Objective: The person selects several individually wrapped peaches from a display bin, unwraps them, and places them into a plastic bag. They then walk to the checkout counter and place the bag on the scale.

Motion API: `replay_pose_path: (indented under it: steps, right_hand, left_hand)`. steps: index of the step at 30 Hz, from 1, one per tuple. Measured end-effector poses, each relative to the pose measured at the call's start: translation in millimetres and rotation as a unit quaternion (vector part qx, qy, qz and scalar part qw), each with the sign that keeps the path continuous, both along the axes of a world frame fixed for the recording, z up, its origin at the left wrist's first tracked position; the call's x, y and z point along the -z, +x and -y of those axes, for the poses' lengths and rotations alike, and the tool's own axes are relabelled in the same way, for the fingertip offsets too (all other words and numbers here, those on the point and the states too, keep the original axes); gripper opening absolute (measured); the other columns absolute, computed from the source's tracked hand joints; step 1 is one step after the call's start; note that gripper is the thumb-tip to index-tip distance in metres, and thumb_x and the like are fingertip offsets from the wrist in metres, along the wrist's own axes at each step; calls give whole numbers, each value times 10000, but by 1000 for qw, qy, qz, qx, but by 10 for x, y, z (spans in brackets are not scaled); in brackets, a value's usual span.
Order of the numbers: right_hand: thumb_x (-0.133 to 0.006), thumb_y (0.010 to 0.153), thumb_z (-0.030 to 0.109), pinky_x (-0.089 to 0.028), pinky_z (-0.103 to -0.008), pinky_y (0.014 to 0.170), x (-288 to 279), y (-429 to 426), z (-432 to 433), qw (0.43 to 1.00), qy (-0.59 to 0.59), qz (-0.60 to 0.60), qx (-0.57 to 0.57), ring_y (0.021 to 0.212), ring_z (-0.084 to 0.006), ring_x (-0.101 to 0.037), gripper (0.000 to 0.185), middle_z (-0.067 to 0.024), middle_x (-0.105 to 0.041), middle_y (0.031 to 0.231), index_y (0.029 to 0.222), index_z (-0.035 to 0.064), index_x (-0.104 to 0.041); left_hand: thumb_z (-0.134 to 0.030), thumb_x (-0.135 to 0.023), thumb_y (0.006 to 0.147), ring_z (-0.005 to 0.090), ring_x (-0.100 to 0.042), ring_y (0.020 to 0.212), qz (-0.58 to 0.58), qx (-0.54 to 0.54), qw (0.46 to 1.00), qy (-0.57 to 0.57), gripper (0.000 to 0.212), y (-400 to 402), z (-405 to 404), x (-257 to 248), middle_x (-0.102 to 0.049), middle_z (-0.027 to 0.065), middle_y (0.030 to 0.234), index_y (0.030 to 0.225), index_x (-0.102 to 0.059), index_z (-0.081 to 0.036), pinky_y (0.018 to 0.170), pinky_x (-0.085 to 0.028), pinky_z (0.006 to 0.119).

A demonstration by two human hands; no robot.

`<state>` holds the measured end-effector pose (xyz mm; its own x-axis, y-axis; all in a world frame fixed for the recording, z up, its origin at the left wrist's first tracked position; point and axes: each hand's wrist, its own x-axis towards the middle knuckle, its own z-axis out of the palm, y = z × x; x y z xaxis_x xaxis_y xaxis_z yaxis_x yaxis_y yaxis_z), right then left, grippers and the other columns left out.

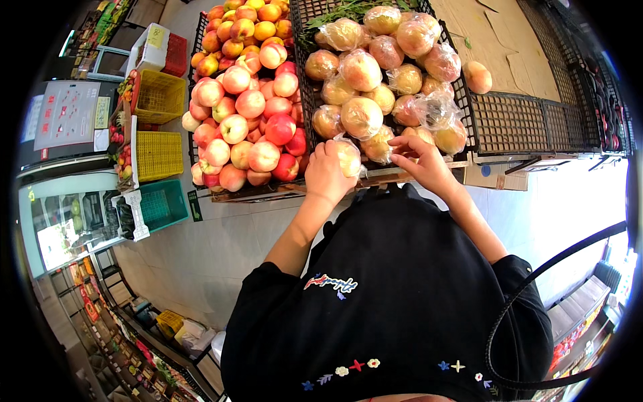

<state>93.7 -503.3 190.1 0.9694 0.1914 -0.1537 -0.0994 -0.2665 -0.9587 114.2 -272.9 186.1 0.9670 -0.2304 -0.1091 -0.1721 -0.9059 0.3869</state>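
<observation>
Peaches wrapped in clear plastic film [361, 118] are heaped in a black plastic crate [471, 120] at the top centre. At the crate's near edge my left hand [329, 171] is closed around one wrapped peach [347, 158]. To its right, my right hand [422, 163] has its thumb and fingers apart, fingertips close to the wrapped peaches at the front; whether they touch the film I cannot tell. Left of this crate lies a heap of unwrapped pink and red peaches [249, 104], with orange-red nectarines [242, 30] behind them.
One unwrapped peach [477, 77] rests right of the wrapped ones, beside brown cardboard [522, 65] and black crate lattice [510, 123]. Green leaves [341, 14] lie behind the wrapped peaches. Yellow baskets [159, 156] and a teal basket [163, 203] stand at the left. A cardboard box [502, 176] sits under the stand.
</observation>
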Motion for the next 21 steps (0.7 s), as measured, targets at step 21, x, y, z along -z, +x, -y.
replay_pose_path:
  steps: [21]
  right_hand:
    - [-648, 860, 126, -498, -259, 711, 118, -98, 70, 999, -11, -40, 17, 768, -105, -606, 230, -63, -661, 862, 1051, 1, -623]
  left_hand:
    - [-255, -740, 746, 345, -591, 1029, 2, -66, 992, -109, 662, 1476, -2, 408, -571, 250, 1144, 1211, -422, 91, 859, -487, 374]
